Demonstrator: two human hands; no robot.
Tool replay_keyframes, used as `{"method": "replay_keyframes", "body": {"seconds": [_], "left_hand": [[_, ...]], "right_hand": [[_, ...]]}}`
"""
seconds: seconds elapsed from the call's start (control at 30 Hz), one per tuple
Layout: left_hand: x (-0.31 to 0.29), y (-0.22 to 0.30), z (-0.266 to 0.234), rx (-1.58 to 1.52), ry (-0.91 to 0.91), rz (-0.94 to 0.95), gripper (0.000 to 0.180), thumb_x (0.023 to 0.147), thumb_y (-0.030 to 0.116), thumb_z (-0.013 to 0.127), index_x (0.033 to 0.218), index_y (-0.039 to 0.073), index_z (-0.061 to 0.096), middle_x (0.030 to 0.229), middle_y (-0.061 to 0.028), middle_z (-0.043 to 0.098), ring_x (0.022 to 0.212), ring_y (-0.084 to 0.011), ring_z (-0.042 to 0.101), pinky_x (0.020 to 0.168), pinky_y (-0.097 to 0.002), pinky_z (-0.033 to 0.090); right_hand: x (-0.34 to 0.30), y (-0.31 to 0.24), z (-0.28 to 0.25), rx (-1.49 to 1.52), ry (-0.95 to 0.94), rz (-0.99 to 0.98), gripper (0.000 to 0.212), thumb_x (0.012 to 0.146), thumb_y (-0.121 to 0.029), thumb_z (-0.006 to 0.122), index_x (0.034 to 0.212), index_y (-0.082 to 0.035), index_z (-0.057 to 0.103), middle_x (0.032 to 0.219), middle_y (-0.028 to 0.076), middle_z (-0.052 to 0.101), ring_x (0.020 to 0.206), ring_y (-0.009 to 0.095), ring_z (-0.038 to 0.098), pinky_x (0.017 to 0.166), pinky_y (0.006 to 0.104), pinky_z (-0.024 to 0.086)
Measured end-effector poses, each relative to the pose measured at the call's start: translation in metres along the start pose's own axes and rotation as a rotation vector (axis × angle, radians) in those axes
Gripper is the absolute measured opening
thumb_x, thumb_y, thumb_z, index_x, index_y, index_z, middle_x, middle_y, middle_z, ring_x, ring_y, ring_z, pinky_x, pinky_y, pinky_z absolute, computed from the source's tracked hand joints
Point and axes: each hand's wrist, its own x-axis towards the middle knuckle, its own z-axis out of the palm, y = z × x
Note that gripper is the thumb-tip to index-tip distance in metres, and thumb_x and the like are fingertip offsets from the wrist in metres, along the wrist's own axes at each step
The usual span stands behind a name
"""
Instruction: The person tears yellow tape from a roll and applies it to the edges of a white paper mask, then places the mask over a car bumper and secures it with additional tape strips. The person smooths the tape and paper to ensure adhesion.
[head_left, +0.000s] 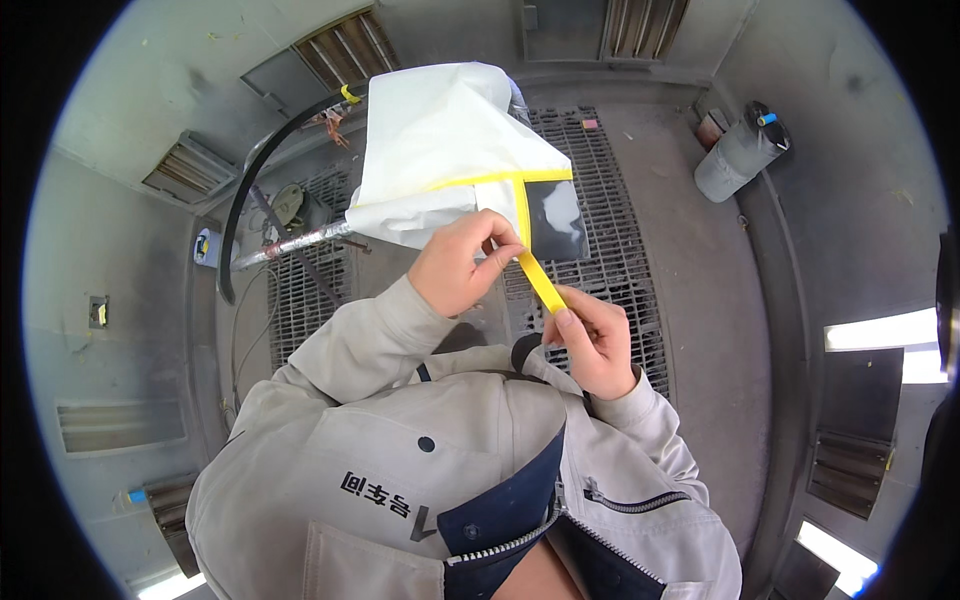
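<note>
A strip of yellow masking tape (pixel 540 282) stretches between my two hands. My left hand (pixel 452 262) pinches it near the edge of a dark glossy panel (pixel 562 220), fingers closed. Lower and to the right, my right hand (pixel 595 345) grips the other end between thumb and fingers; whether a roll sits in that palm is hidden. White masking paper (pixel 440 125) covers most of the panel. More yellow tape (pixel 522 205) runs along the paper's edges, framing the bare dark corner, which shows pale reflections.
A metal stand bar (pixel 300 242) reaches the paper from the left, beside a curved black strip (pixel 240 200). Floor grating (pixel 625 270) lies beneath. A grey drum (pixel 738 160) stands at the far right by the wall. A small pink block (pixel 589 124) rests on the grating.
</note>
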Motion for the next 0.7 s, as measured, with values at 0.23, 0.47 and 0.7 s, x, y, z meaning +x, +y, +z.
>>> {"method": "replay_keyframes", "body": {"seconds": [0.23,0.47,0.7], "left_hand": [[0.012,-0.021,-0.090,-0.105,0.118,0.105,0.020,0.093,-0.004,0.083,0.108,0.000,0.071,0.095,-0.0085,0.079,0.085,-0.0139,0.075,0.080,-0.0286,0.059],[0.028,-0.094,-0.210,-0.090,0.144,0.377,0.021,0.089,-0.009,0.081,0.105,0.002,0.075,0.094,-0.0097,0.078,0.080,-0.0216,0.073,0.074,-0.0310,0.057],[0.040,-0.173,-0.326,-0.030,0.318,0.418,0.028,0.090,-0.013,0.078,0.114,0.002,0.076,0.095,-0.0124,0.077,0.084,-0.0260,0.073,0.075,-0.0367,0.058]], "right_hand": [[0.073,-0.003,0.015,-0.870,0.220,-0.108,0.021,0.097,-0.009,0.078,0.118,-0.010,0.079,0.085,0.013,0.077,0.064,0.031,0.072,0.062,0.0354,0.056],[0.180,0.021,0.096,-0.691,0.299,-0.165,0.013,0.097,-0.001,0.077,0.110,0.000,0.077,0.092,0.017,0.078,0.073,0.027,0.075,0.069,0.0306,0.056],[0.299,-0.004,0.132,-0.061,0.798,-0.130,0.019,0.109,-0.008,0.064,0.125,0.000,0.069,0.101,0.000,0.067,0.075,0.008,0.053,0.068,0.0224,0.046]]}}
